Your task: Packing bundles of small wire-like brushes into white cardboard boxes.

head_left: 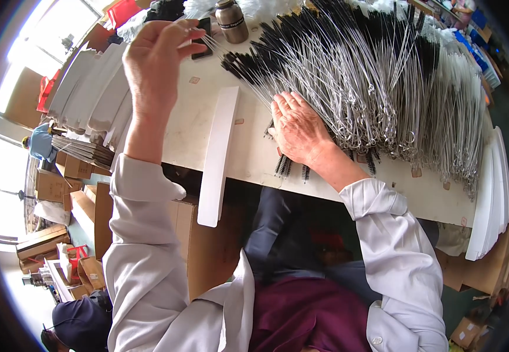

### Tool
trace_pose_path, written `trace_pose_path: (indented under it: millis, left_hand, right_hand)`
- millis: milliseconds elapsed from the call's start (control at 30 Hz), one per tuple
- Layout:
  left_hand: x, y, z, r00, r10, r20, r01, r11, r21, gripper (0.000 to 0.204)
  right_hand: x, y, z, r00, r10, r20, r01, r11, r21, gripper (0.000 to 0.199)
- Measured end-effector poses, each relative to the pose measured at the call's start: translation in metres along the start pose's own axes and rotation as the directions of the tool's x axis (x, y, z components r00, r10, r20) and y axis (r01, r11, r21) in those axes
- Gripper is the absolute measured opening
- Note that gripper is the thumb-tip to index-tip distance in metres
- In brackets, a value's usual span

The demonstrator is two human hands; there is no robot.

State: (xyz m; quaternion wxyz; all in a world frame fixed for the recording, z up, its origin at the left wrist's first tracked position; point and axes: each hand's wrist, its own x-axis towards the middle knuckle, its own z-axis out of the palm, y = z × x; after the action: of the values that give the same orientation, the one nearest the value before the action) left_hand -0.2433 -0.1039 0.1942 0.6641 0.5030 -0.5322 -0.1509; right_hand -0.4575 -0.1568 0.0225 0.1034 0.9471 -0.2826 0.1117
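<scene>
A: Two hands, one tabletop [254,158]. Items from the near edge outward, please.

B: Item one: white card strip [218,158], long and flat, its near end hanging off the near edge, the rest running up the tabletop between the two arms.

A: Next?

B: Item two: right hand [298,130], palm down, fingers spread and pressed flat on the looped wire ends of the wire brushes [354,82]. Its grip is open; it pins, it does not pinch. A few loose brushes poke out under the wrist at the near edge.

A: The brushes themselves?

B: Item three: a large fanned heap, several hundred by the look, twisted wire stems with black bristle tips. Loops toward the near edge, bristles toward the far edge, the heap running across to the right corner.

A: And the left hand [159,58]?

B: Item four: raised above the far left part of the tabletop, thumb and fingers closed around what looks like a few thin wire stems. The stems are faint, so the count cannot be told.

A: Further out?

B: Item five: metal flask [231,20] and a dark phone [203,36], at the far edge. White card stacks [96,88] off the left edge.

A: Risks?

B: Judged only: stems are interlocked, so a pull could drag neighbours out; the strays at the near edge could roll off; the overhanging strip could tip if nudged.
</scene>
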Motion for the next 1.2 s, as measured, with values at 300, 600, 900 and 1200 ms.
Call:
trace_pose_path:
  millis: [300,600,900,1200]
  left_hand:
    - [-0.013,0.056,-0.001,0.978,0.205,-0.038,-0.207,0.975,-0.079,0.017]
    - [-0.135,0.083,0.062,0.923,0.327,0.205,-0.305,0.943,-0.134,0.005]
    - [-0.174,0.099,0.085,0.722,0.490,0.488,-0.514,0.852,-0.096,0.015]
    - [-0.212,0.087,0.133,0.539,0.574,0.617,-0.656,0.745,-0.119,0.022]
  right_hand:
    - [-0.001,0.007,-0.022,0.992,0.019,-0.126,0.008,0.978,0.211,0.062]
    - [-0.013,-0.020,-0.139,0.990,0.064,0.128,-0.016,-0.838,0.545,0.102]
    - [-0.088,-0.001,-0.203,0.942,0.304,0.142,0.196,-0.843,0.502,0.074]
    - [-0.167,0.033,-0.173,0.765,0.592,0.256,0.375,-0.731,0.570,0.047]
